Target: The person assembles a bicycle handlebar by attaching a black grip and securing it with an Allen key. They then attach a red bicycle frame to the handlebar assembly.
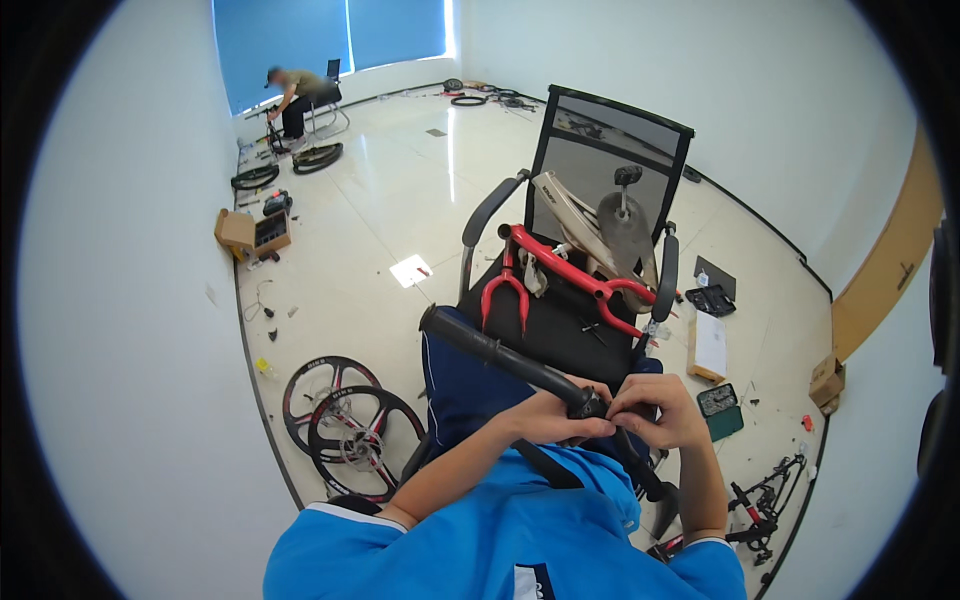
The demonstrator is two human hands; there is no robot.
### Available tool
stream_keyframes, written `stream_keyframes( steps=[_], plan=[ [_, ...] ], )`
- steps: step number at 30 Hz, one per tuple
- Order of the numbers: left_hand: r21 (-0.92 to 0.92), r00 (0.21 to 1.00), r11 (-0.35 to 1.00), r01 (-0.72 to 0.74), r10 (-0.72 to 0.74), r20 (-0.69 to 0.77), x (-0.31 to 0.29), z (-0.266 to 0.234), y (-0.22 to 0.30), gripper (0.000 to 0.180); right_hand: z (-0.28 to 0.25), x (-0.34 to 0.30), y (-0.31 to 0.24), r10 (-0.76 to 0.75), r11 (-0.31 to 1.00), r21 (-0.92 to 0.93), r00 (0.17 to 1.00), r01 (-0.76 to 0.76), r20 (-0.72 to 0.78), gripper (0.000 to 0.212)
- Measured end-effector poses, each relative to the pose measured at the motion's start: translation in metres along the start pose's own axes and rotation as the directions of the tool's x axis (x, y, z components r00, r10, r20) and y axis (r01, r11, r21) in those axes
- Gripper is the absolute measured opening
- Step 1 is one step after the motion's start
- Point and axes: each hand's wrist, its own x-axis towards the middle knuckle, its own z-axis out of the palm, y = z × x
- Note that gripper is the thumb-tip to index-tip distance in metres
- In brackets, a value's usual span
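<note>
A long black bicycle tube [500, 358] slants across my lap, its open end up to the left and a dark clamp-like joint [590, 404] near my hands. My left hand [562, 415] is wrapped round the tube beside this joint. At the joint's right side, my right hand [655, 408] is closed with thumb and fingers pinched together; what lies between the fingertips is hidden. Past the joint, a further black tube part [640, 468] runs down to the right. On the chair in front lies a red bicycle frame with fork [560, 262].
The black mesh chair [545, 345] also bears a beige frame part [575, 215] with a crank [625, 225]. Spoked wheels [362, 440] lie left, a cardboard box [240, 232] farther off. Right are a green tool case [722, 412] and bicycle parts [765, 510]. A person [298, 95] bends over parts far left.
</note>
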Motion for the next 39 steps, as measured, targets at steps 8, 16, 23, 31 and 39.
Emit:
stream_keyframes(
  steps=[8,16,23,31,39],
  plan=[
    [-0.099,0.997,0.992,-0.076,0.075,-0.016,0.002,-0.001,-0.013,0.023,0.002,0.004,-0.009,0.105,0.993,-0.054,0.99,-0.101,0.088,0.02],
    [0.156,0.961,0.975,-0.161,0.191,-0.2,-0.011,-0.012,-0.01,0.026,0.031,0.007,-0.017,0.162,0.9,-0.401,0.985,-0.171,-0.058,0.015],
    [0.428,0.885,0.898,-0.099,0.276,-0.375,-0.01,-0.013,0.001,0.032,0.036,0.024,-0.003,0.173,0.891,-0.395,0.972,-0.222,-0.157,0.014],
    [0.527,0.745,0.844,-0.096,0.412,-0.524,-0.008,-0.023,0.004,0.034,0.024,0.045,0.011,0.258,0.956,-0.085,0.945,-0.28,-0.203,0.02],
    [0.347,0.763,0.928,-0.136,0.322,-0.56,-0.013,-0.036,-0.006,0.021,0.016,0.061,0.002,0.152,0.984,0.129,0.952,-0.121,-0.264,0.026]
  ],
)
